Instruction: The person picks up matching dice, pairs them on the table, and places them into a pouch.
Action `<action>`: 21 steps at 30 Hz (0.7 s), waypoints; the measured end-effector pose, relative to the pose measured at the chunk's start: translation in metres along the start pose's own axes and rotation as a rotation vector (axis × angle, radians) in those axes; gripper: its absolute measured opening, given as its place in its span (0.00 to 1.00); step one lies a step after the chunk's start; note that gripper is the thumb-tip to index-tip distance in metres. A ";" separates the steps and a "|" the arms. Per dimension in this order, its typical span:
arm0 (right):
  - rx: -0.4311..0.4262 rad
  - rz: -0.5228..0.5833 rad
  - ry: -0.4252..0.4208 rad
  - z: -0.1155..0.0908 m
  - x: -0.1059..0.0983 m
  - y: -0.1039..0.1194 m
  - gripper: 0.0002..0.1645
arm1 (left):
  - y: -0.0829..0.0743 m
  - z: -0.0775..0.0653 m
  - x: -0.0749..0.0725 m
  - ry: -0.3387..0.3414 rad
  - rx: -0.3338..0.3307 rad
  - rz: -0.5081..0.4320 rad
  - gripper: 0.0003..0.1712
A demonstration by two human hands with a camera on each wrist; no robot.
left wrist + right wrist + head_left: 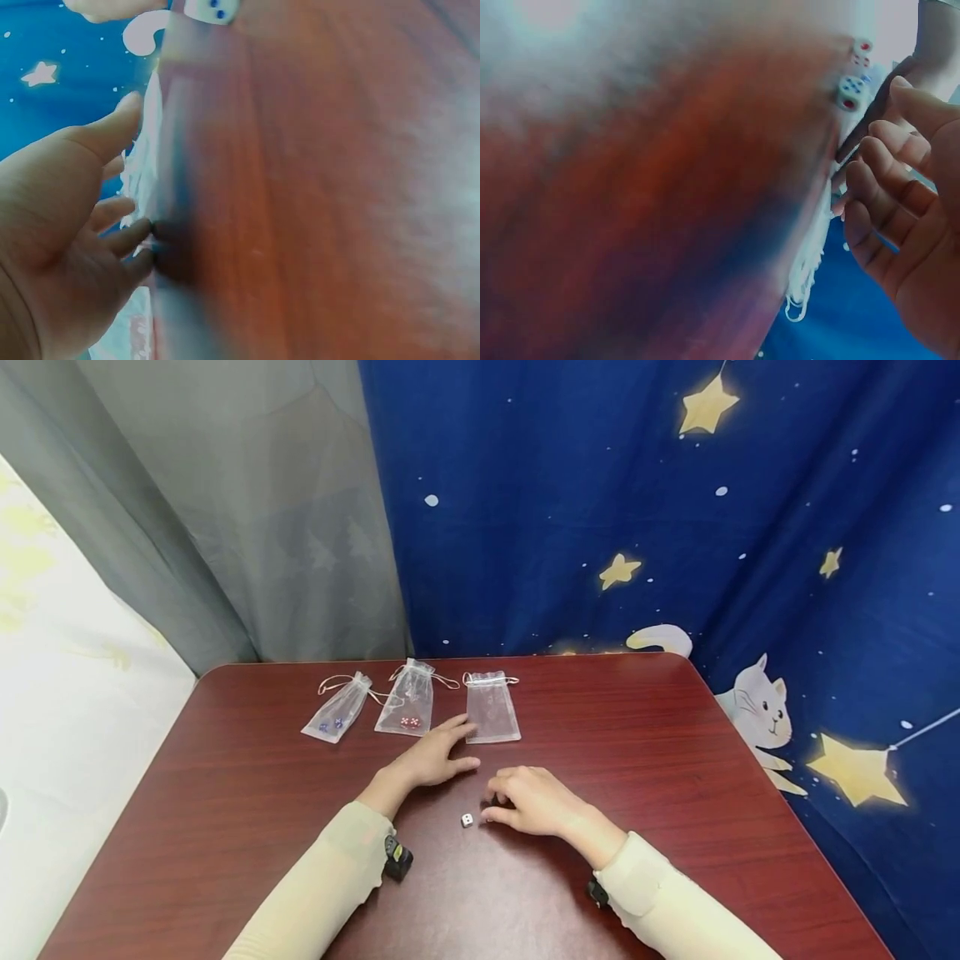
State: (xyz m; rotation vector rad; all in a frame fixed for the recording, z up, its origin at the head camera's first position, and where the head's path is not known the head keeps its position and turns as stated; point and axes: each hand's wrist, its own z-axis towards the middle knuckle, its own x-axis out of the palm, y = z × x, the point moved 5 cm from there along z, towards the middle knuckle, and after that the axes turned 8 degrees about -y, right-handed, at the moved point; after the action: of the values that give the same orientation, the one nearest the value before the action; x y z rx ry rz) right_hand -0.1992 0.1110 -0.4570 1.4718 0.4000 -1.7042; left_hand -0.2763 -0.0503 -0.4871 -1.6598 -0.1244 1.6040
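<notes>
My left hand (433, 755) reaches over the table with fingers extended, fingertips at the left edge of a flat sheer drawstring pouch (492, 714). To the right, my right hand (536, 802) hovers low with fingers loosely bent and nothing between them. A white die (467, 820) lies on the table just left of the right thumb. From the right wrist, a die with blue and red pips (851, 85) shows near the thumb, and another die (862, 47) with a red pip appears beyond it. The left wrist view catches part of a blue-pipped die (213, 10) at its top.
Two more sheer pouches lie at the back left: one (412, 697) with red dice (410, 722) inside, another (345, 706) with blue dice (338, 723). The dark red table (615, 718) ends against a blue star-patterned curtain (525, 527).
</notes>
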 end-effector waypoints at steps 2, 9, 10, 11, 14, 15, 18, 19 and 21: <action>-0.005 0.025 -0.037 0.002 -0.007 -0.002 0.10 | -0.001 0.007 -0.003 -0.051 -0.020 -0.006 0.37; 0.023 0.085 -0.178 0.008 -0.035 -0.013 0.10 | -0.002 0.031 -0.008 -0.202 -0.132 0.124 0.30; 0.034 0.095 -0.195 0.009 -0.039 -0.014 0.10 | -0.001 0.034 -0.008 -0.215 -0.165 0.144 0.28; 0.046 0.103 -0.210 0.009 -0.042 -0.016 0.10 | 0.000 0.037 -0.008 -0.226 -0.198 0.166 0.27; 0.073 0.137 -0.250 0.009 -0.050 -0.022 0.09 | 0.001 0.045 -0.007 -0.243 -0.294 0.227 0.26; 0.080 0.146 -0.263 0.009 -0.052 -0.023 0.09 | 0.002 0.048 -0.006 -0.242 -0.326 0.247 0.27; 0.093 0.163 -0.301 0.008 -0.057 -0.028 0.08 | 0.003 0.055 -0.004 -0.224 -0.417 0.283 0.32; 0.095 0.168 -0.312 0.007 -0.058 -0.029 0.08 | 0.004 0.058 -0.003 -0.220 -0.443 0.290 0.34; 0.099 0.173 -0.326 0.005 -0.060 -0.031 0.08 | 0.005 0.063 -0.003 -0.217 -0.485 0.292 0.35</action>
State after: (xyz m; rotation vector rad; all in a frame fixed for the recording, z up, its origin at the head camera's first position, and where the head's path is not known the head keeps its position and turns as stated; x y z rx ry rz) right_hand -0.2275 0.1485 -0.4082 1.2279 0.0133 -1.8027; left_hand -0.3336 -0.0255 -0.4796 -1.9241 -0.4272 2.0971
